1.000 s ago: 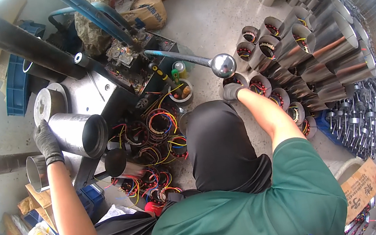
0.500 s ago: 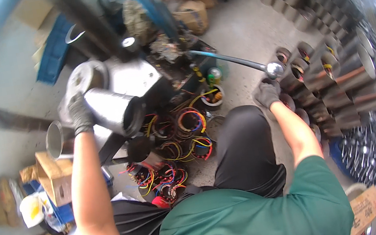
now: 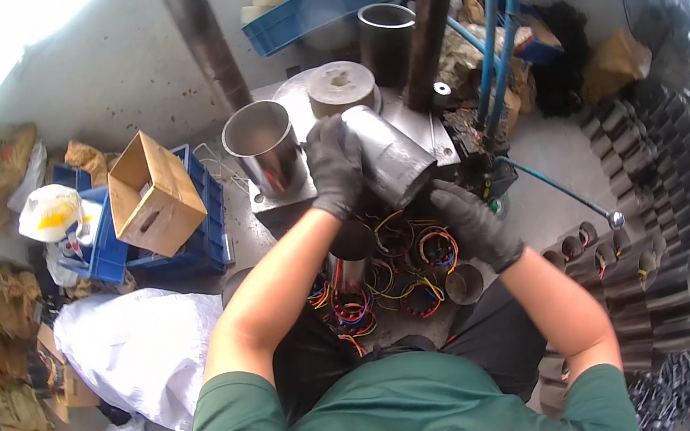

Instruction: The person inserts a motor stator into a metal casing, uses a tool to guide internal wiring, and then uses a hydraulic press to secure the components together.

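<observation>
In grey gloves, both my hands are at a tilted silver metal cylinder [image 3: 390, 157]. My left hand [image 3: 337, 169] grips its left side above the press table [image 3: 442, 150]. Close to the cylinder's lower end, my right hand [image 3: 480, 224] reaches in with its fingers stretched out; whether the fingertips touch the metal I cannot tell. Behind the cylinder is a round steel block [image 3: 341, 85]. An upright open tube [image 3: 262, 147] stands left of my left hand. Below the hands are several wound motor stators [image 3: 436, 247] with red, yellow and blue wires.
Two dark steel columns [image 3: 202, 42] rise from the press. A blue lever with a ball knob [image 3: 616, 219] juts out at right, near rows of metal tubes [image 3: 642, 274]. At left are a cardboard box [image 3: 156, 193] on blue crates [image 3: 214, 229] and a white sack [image 3: 141, 344].
My right hand has left the lever's knob and come over to the cylinder's lower end. My left hand still holds the cylinder. The view has swung left.
</observation>
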`<state>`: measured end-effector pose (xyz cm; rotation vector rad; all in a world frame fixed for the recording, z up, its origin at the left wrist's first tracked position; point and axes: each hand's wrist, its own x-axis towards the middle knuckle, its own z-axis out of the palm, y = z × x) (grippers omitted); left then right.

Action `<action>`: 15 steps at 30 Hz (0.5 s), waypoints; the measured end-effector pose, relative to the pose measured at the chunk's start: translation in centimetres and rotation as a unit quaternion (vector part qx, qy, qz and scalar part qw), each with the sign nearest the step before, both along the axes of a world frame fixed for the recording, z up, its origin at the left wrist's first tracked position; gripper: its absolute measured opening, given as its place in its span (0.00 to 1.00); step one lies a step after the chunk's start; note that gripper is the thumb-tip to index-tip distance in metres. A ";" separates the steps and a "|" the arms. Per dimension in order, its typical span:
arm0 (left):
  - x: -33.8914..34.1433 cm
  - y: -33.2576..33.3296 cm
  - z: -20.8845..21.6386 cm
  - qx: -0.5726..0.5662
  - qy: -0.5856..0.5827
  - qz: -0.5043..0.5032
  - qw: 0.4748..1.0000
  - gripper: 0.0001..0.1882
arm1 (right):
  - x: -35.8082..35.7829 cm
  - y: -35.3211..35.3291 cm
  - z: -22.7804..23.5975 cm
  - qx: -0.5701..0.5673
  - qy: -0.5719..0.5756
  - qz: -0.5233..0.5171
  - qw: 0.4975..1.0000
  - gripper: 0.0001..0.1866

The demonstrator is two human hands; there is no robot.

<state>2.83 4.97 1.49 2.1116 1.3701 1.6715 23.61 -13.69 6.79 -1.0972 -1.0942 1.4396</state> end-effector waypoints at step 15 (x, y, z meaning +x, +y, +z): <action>0.6 -4.1 4.8 -0.538 -0.347 -0.061 0.766 0.46 | -9.3 7.8 2.6 -0.086 0.213 -0.151 0.961 0.26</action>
